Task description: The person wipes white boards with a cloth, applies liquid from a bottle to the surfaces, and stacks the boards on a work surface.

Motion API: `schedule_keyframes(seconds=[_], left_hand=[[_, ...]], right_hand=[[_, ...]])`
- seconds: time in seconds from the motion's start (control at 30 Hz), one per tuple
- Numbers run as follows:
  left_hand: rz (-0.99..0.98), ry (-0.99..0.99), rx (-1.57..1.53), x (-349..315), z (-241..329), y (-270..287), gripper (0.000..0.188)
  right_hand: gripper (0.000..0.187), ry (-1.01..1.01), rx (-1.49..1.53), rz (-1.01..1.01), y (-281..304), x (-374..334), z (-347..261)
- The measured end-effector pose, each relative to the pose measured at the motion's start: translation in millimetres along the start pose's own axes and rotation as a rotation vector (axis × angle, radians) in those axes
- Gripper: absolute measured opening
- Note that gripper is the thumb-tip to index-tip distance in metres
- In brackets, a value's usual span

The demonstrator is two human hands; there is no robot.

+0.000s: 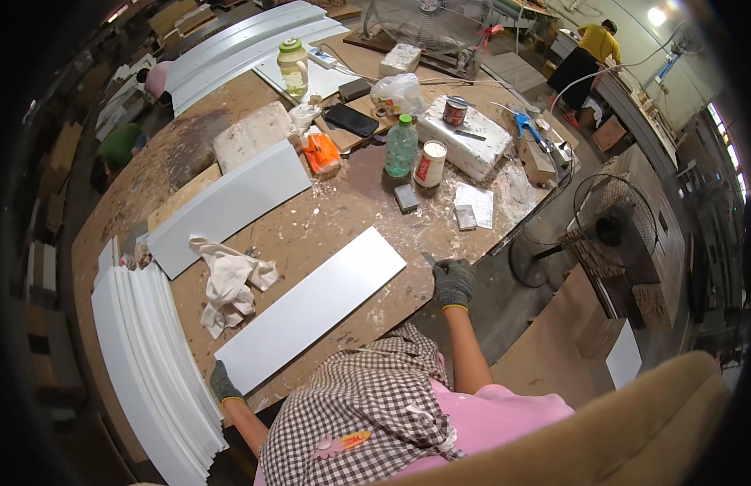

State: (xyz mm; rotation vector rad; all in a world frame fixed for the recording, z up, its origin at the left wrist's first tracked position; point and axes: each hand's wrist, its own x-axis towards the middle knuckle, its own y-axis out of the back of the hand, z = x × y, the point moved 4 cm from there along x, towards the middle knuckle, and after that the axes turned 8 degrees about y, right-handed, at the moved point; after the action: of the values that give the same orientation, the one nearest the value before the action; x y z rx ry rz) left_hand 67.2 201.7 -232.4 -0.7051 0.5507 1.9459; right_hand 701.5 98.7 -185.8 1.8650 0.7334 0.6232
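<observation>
A long white board (310,312) lies aslant on the worktable in front of me. At its near left end is my left hand (224,382) in a dark grey glove, closed on the board's edge, with the fingertips partly hidden. To the right of the board, by the table's edge, my right hand (453,283), gloved too, is closed round a small putty knife (428,259); its thin metal blade points up and left. The handle is hidden in the fist. A crumpled white cloth (229,279) lies left of the board.
A stack of white boards (144,364) stands at the left edge. Behind the cloth lies another white board (229,211). A green bottle (400,150), a white can (429,166), and a black phone (351,120) sit farther back. A floor fan (610,223) stands right.
</observation>
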Motion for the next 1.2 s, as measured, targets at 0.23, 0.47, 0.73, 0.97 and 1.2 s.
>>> schedule_keyframes(seconds=[0.23,0.47,0.73,0.97,1.2], left_hand=[[0.199,-0.092,0.189,10,-3,-4,0.039],[0.372,-0.227,0.391,51,-23,22,0.046],[0.359,-0.33,0.532,59,-27,18,0.047],[0.422,-0.322,0.541,32,-17,15,0.048],[0.345,-0.15,0.173,1,-4,-20,0.05]], right_hand=[[0.025,-0.364,0.55,0.142,-23,-8,83],[0.035,-0.313,0.955,0.103,18,81,96],[0.038,-0.382,1.376,0.344,18,321,119],[0.044,-0.047,0.172,0.038,52,245,71],[0.064,0.105,-0.184,-0.084,8,127,54]])
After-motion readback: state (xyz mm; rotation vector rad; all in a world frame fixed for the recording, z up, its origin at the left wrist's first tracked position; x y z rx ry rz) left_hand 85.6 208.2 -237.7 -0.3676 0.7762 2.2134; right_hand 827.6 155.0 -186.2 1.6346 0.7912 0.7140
